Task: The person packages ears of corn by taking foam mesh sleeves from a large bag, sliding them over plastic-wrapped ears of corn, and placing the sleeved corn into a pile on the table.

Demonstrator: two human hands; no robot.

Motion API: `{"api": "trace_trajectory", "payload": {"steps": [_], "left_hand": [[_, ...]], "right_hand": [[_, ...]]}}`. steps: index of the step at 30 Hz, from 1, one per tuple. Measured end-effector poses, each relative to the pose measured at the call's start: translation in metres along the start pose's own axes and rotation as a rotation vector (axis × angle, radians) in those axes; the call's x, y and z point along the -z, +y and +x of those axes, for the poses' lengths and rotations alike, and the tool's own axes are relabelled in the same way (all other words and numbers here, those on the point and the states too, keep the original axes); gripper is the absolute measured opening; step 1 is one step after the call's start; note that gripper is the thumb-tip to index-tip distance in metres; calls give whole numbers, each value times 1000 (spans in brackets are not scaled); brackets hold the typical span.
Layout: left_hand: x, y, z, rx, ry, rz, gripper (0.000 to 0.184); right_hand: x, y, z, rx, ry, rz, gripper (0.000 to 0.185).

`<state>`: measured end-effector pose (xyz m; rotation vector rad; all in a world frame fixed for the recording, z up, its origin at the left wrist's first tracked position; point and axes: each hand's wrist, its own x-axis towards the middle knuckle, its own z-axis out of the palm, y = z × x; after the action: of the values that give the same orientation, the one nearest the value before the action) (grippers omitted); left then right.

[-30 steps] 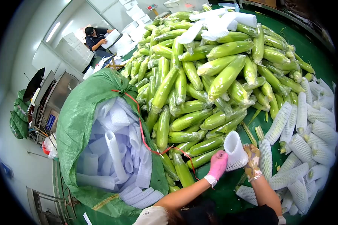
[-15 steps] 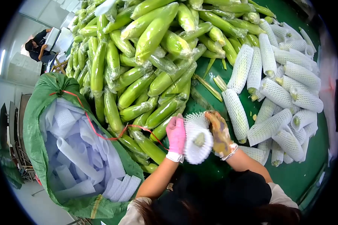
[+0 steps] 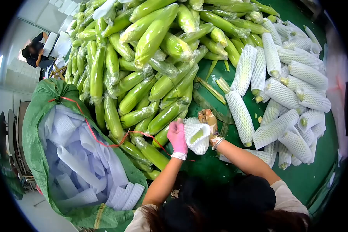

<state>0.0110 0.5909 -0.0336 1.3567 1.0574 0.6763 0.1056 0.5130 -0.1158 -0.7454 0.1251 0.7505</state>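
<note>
A white foam net sleeve is stretched between my two hands, its open end facing me. Something pale green shows inside the opening. My left hand, in a pink glove, is closed on the sleeve's left edge. On the opposite edge, my right hand grips with curled fingers in a brown-and-yellow stained glove. Just beyond my hands lies a heap of film-wrapped green vegetables, long and tapered like corn in the husk. Several vegetables in foam net sleeves lie to the right.
At left stands a green woven sack full of loose foam net sleeves. A red string runs from it towards my left hand. Cut stalks lie on the green tabletop. Another person handles a white box at far left.
Both hands and the sleeve between them have shifted slightly. My right hand has moved left, and the sleeve's open end is now drawn up and narrower.
</note>
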Motion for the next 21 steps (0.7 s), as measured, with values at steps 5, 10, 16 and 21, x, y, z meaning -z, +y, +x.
{"api": "trace_trajectory", "payload": {"steps": [5, 10, 16, 21], "left_hand": [[-11, 8, 4, -176, 25, 152, 33], [-10, 11, 5, -33, -46, -167, 31], [-14, 13, 0, -47, -41, -215, 32], [2, 14, 11, -25, 9, -255, 34]], "right_hand": [[7, -2, 1, 36, 138, -272, 16], [-53, -77, -94, 420, 117, -771, 14], [-100, -74, -101, 346, 293, -599, 20], [-55, -20, -31, 173, -72, -6, 23]]}}
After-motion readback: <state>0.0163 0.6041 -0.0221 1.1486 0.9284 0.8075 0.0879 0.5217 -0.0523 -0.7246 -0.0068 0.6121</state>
